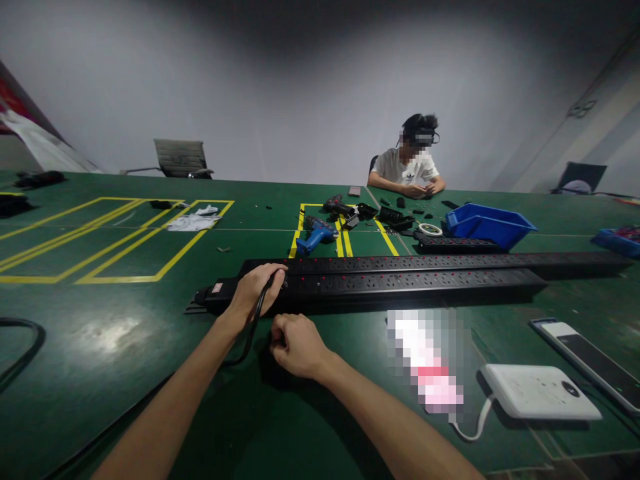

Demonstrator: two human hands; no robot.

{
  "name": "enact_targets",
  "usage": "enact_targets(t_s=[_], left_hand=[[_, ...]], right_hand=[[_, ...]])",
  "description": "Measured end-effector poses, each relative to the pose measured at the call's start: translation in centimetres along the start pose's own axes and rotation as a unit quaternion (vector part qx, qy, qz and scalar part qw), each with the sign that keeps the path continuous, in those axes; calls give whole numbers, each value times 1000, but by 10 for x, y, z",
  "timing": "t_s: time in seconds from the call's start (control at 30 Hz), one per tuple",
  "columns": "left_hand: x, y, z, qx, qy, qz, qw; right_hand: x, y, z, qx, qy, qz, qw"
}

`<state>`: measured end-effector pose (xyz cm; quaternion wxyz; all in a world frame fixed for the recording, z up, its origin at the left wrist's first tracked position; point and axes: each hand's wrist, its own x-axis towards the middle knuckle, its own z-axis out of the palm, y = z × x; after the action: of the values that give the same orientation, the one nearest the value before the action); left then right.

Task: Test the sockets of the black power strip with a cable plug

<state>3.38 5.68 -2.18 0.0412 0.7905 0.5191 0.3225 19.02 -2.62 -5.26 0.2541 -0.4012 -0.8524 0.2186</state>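
My left hand (257,293) is closed on a black cable (256,323), near the left end of a long black power strip (380,287). The cable hangs from the fingers, passes by the wrist and trails to the lower left. Just in front of the strip, my right hand (300,343) rests on the green table (175,347) with its fingers curled in. Its palm is hidden, so anything inside cannot be seen. A second, longer power strip (575,262) lies right behind the first. Both show rows of sockets with small red marks.
Behind the strips lie a blue-handled power drill (316,237), black plastic parts (395,217) and a blue bin (493,223). A blurred phone-like object (425,363) and a white power bank (543,392) are at right. Across the table sits a person (407,163).
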Motion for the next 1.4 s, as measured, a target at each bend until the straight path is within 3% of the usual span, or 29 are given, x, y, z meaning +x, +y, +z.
enact_targets(t_s=[0.23,0.43,0.83,1.1,1.4], left_hand=[[-5,18,-2,80,-29,16,996],[-2,20,-4,105,-50,14,993],[21,27,-17,173,-169,31,970],[17,22,-12,157,-141,31,977],[22,25,-14,187,-152,42,970]], right_hand=[[1,-1,0,-10,-1,5,1000],[2,-2,-1,-6,-10,19,1000],[3,-1,-1,19,-12,22,1000],[3,-1,-1,13,-8,20,1000],[3,3,-1,22,-12,6,1000]])
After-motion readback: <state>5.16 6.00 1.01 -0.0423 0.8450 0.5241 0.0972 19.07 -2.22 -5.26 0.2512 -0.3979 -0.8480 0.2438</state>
